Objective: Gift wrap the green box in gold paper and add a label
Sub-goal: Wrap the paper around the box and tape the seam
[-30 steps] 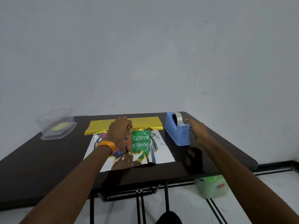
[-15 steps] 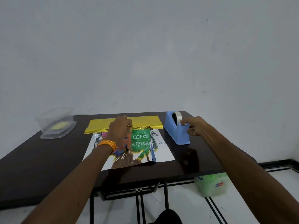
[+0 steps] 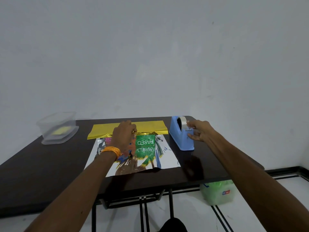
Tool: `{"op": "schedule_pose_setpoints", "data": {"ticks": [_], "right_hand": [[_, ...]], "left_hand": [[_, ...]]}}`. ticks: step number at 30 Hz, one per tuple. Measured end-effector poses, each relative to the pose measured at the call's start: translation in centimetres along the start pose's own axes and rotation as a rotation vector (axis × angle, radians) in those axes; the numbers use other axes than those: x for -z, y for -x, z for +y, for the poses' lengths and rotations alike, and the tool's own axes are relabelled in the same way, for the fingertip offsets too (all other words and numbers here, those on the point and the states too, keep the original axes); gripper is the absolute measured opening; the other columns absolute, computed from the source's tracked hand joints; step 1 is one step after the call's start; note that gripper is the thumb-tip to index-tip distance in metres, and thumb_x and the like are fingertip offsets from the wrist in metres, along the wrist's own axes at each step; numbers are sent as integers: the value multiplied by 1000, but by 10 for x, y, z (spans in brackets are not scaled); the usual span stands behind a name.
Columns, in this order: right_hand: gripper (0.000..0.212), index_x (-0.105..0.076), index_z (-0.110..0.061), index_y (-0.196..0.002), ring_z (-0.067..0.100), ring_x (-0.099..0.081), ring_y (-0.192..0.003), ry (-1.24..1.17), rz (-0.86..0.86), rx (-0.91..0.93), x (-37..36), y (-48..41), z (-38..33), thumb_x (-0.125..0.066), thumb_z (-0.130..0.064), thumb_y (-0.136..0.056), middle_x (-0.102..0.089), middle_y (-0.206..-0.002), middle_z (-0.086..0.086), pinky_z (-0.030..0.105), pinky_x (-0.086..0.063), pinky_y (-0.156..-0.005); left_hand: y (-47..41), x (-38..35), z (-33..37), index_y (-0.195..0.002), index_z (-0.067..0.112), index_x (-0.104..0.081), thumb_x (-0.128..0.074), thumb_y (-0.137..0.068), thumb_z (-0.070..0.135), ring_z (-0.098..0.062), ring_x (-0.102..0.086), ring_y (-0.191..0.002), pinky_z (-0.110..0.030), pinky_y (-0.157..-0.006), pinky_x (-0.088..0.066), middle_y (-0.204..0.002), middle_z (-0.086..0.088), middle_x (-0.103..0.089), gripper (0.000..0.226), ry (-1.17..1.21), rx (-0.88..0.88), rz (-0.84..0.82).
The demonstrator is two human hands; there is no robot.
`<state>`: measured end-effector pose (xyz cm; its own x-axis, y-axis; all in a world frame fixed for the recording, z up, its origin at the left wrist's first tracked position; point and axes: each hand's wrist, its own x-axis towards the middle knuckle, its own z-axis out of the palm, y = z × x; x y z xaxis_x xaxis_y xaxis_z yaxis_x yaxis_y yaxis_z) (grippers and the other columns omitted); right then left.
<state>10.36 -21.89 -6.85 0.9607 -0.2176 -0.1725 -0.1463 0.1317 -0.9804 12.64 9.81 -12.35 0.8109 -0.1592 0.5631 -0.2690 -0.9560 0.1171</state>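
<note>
Head: green box (image 3: 145, 142) beside left hand (image 3: 123, 136); right hand (image 3: 199, 131) pinches tape (image 3: 183, 123).

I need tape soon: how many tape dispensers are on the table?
1: the blue tape dispenser, at the far right of the table, with the right hand holding it. No other shows.

A dark brown table (image 3: 41, 173) stands against the pale wall. In the middle of it the gold paper (image 3: 167, 158) lies spread flat, silvery side up, its far edge folded over and showing gold. Just to the right sits a blue tape dispenser (image 3: 181, 139). Well apart, at the far left corner, rests a clear plastic container (image 3: 57, 129).
</note>
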Motion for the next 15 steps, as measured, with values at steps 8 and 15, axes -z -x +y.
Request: {"op": "schedule_pose_setpoints", "data": {"ticks": [8, 15], "right_hand": [[2, -67, 1, -88, 16, -59, -81, -118, 12, 156, 1, 7, 23, -68, -1, -88, -61, -90, 11, 31, -56, -77], [13, -71, 7, -90, 22, -68, -91, -141, 6, 173, 8, 1, 44, -77, -2, -82, -68, -94, 14, 32, -60, -77]], "left_hand": [[0, -1, 1, -100, 18, -69, -70, -88, 15, -23, -55, -99, -41, -76, -51, -101, -2, -58, 13, 9, 7, 2], [3, -3, -1, -99, 19, -69, -70, -87, 13, -23, -55, -97, -41, -75, -50, -99, 0, -56, 13, 29, 9, 36]]}}
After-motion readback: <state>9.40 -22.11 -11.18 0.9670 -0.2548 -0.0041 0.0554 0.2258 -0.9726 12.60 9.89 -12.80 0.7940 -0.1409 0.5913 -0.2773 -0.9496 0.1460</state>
